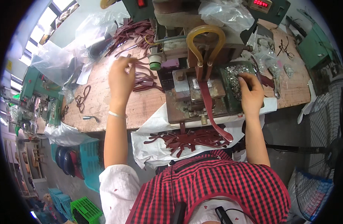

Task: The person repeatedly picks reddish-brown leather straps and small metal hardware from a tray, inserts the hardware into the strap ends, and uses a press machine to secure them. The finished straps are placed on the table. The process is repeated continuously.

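Observation:
My left hand point(121, 78) reaches over the wooden bench point(100, 100) and pinches a dark red leather strap point(141, 80) from a loose heap of straps. My right hand point(250, 93) rests in a tray of small silver metal pieces point(235, 74) at the right side of a press machine point(195, 67), fingers curled into them. One dark red strap point(210, 108) lies across the machine's plate under the yellow looped tube point(205, 35) and hangs toward me. More cut straps point(186, 138) are piled on a white sheet point(152, 130) in front of my lap.
Clear plastic bags point(67, 52) and more red straps point(134, 31) lie at the back left of the bench. A floor fan point(324, 149) stands to my right. Blue and green plastic crates point(87, 209) sit on the floor at left, beside a green machine point(40, 97).

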The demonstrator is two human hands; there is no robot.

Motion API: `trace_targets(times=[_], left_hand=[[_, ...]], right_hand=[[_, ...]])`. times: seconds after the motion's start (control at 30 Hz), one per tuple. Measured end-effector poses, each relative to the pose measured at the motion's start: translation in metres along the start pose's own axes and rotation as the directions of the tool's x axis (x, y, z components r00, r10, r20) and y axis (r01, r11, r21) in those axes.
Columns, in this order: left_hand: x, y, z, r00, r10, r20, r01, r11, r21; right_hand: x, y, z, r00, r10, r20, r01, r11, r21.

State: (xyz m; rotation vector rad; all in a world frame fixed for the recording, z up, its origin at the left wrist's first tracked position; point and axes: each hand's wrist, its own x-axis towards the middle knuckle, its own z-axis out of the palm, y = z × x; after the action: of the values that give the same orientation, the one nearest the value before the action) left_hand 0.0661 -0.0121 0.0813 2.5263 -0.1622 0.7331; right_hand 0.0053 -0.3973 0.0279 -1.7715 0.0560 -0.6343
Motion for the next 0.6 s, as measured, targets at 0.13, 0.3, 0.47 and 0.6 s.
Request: trace_targets(times=[0.13, 0.3, 0.47, 0.6], left_hand=[[-0.025, -0.095, 0.059, 0.933, -0.182, 0.309, 0.072, 0.939, 0.336], [-0.068, -0.089, 0.042, 0.987, -0.153, 0.045, 0.137, 0.958, 0.254], [-0.06, -0.067, 0.033, 0.988, -0.147, 0.04, 0.133, 0.961, 0.242], [-0.067, -0.047, 0.046, 0.983, -0.113, -0.142, 0.121, 0.992, 0.048]], right_hand=[[0.008, 0.01, 0.01, 0.999, 0.045, 0.019, -0.041, 0.982, -0.184], [-0.024, 0.008, -0.034, 0.99, 0.12, -0.068, -0.129, 0.98, -0.152], [-0.017, -0.065, -0.008, 0.975, 0.037, 0.217, -0.051, 0.997, 0.061], [-0.006, -0.078, 0.046, 0.965, -0.002, 0.263, -0.044, 0.984, 0.171]])
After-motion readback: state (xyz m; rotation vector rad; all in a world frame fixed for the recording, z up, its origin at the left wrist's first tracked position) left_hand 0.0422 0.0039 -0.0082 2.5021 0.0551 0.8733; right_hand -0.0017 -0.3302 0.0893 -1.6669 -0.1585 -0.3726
